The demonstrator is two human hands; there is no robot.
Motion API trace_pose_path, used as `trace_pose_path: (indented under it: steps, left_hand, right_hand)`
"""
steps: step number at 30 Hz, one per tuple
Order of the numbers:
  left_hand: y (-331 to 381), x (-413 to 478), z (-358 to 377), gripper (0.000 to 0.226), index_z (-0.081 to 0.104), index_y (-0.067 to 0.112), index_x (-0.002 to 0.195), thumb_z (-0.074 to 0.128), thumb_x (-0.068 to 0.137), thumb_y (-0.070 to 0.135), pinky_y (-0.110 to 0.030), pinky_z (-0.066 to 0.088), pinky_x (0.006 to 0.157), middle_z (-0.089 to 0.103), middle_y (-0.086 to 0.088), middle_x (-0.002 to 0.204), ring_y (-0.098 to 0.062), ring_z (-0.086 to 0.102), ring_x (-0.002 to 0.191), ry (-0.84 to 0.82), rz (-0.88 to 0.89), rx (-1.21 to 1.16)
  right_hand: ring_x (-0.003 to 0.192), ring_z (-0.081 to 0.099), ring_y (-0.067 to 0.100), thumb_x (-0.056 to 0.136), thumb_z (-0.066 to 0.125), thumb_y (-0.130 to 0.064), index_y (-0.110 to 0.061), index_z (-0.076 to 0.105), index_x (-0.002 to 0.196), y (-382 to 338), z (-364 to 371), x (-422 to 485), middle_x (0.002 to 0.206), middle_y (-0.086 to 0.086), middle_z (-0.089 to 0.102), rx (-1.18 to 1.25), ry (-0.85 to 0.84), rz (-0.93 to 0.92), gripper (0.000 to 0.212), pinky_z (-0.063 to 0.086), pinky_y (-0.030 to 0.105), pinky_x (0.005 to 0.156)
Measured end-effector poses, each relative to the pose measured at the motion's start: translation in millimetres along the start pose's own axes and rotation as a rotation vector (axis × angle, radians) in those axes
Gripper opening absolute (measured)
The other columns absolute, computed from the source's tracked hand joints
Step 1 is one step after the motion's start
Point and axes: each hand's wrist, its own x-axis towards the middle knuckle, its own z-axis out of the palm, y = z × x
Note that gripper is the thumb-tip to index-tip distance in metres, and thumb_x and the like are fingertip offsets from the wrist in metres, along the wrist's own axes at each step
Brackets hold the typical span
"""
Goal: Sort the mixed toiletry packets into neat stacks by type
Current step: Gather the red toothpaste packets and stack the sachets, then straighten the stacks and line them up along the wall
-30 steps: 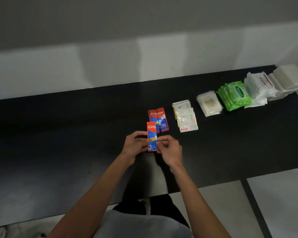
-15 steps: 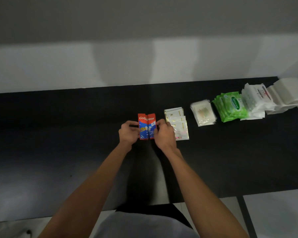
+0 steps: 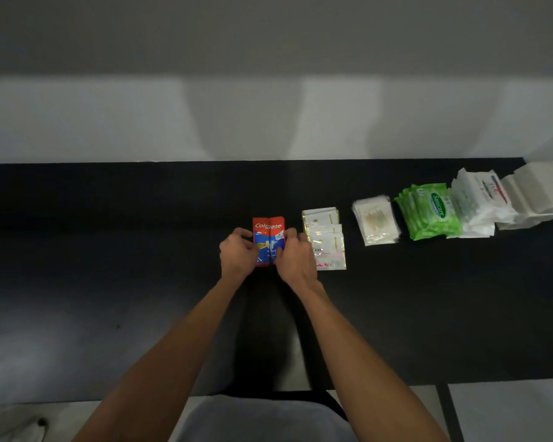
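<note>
Seen from above, we bring both hands to the far-left end of a row of sorted toiletries on the long black desk (image 3: 109, 250). Our left hand (image 3: 237, 255) curls its fingers against the left edge of the red-and-blue foil toothpaste sachets (image 3: 268, 240), which lie flat on the desk, while our right hand (image 3: 296, 260) closes in on their right edge, thumb and fingertips pinching the pile from each side. We judge the squeeze is meant to square the sachets into one tidy stack.

Just beside the right hand lies a fanned pile of white-and-gold shampoo sachets (image 3: 328, 240), its packets slipped downward in steps and not yet flush. Further right sits a stack of clear plastic packets of cotton buds (image 3: 377, 220), then a leaning stack of bright green wet-wipe packs (image 3: 428, 210). These touch a looser heap of white soft packs with red and blue print (image 3: 479, 199), and at the desk's far right end rests a pile of plain white folded tissues (image 3: 537, 193). Each type keeps its own place, so the sorting looks nearly done.
</note>
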Motion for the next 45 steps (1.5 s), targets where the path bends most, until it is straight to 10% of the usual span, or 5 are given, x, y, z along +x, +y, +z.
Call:
trace_pose_path:
  steps: [17, 28, 45]
  left_hand:
    - [2.4, -9.7, -6.2, 0.072, 0.049, 0.017, 0.149, 0.084, 0.086, 0.016, -0.045, 0.058, 0.099, 0.06, -0.012, 0.134, -0.023, 0.065, 0.116, -0.11, 0.182, 0.111]
    - [34.5, -43.9, -21.3, 0.057, 0.046, 0.018, 0.149, 0.072, 0.098, 0.021, -0.043, 0.058, 0.098, 0.053, -0.01, 0.142, -0.025, 0.061, 0.126, -0.09, 0.276, 0.102]
    - [224.0, -168.6, 146.0, 0.035, 0.062, 0.023, 0.13, 0.073, 0.097, 0.016, -0.027, 0.058, 0.09, 0.07, 0.007, 0.115, -0.008, 0.067, 0.104, -0.151, 0.457, -0.166]
  right_hand:
    - [0.122, 0.06, 0.029, 0.097, 0.076, -0.03, -0.013, 0.049, 0.146, -5.7, -0.9, -15.4, 0.135, 0.015, 0.055, -0.046, -0.005, -0.024, 0.059, 0.058, 0.04, 0.096]
    - [0.126, 0.058, 0.028, 0.105, 0.062, -0.031, -0.02, 0.05, 0.147, -2.9, -58.0, -59.2, 0.142, 0.01, 0.057, -0.016, 0.238, 0.006, 0.045, 0.056, 0.04, 0.088]
    - [0.111, 0.063, 0.022, 0.106, 0.057, -0.048, -0.027, 0.058, 0.134, 234.4, -253.9, -100.7, 0.126, 0.002, 0.061, 0.176, 0.434, 0.136, 0.036, 0.053, 0.039, 0.082]
